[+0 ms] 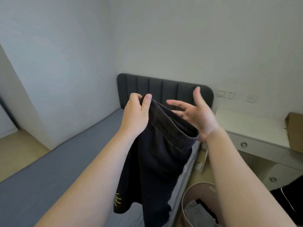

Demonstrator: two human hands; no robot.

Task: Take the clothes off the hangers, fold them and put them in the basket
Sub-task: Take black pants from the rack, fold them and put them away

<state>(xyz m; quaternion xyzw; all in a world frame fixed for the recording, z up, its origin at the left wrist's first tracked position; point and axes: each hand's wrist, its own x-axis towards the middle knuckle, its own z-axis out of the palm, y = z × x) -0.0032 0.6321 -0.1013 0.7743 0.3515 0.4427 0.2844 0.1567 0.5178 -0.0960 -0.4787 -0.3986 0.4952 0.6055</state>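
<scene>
Forearms, two, bare, reached in from the lower edge. Left hand (136, 110): thumb and curled fingers pinched one end of the waistband of the black shorts (155, 161). Right hand (196, 113): fingers spread and straight, gripping nothing, just beside the waistband's other end; contact could not be told.

Shorts: elastic waistband, held up in the air, hanging over the near edge of the bed (49, 169). Pale yellow stitched script (117, 201) near the hem, too small to read.

Basket (195, 202): round, beige, perforated wall, on the floor between bed and desk, below the right forearm; grey and dark cloth lay inside.

Bed: grey-blue cover, dark padded headboard (155, 86) against a white wall.

Desk (255, 128): white, round drawer pulls, with a cardboard box (295, 131) on top.

Wall fittings: switch (221, 92) and socket (229, 95), beside the headboard.

Dark garment (288, 199): at the right edge, with white piping.
</scene>
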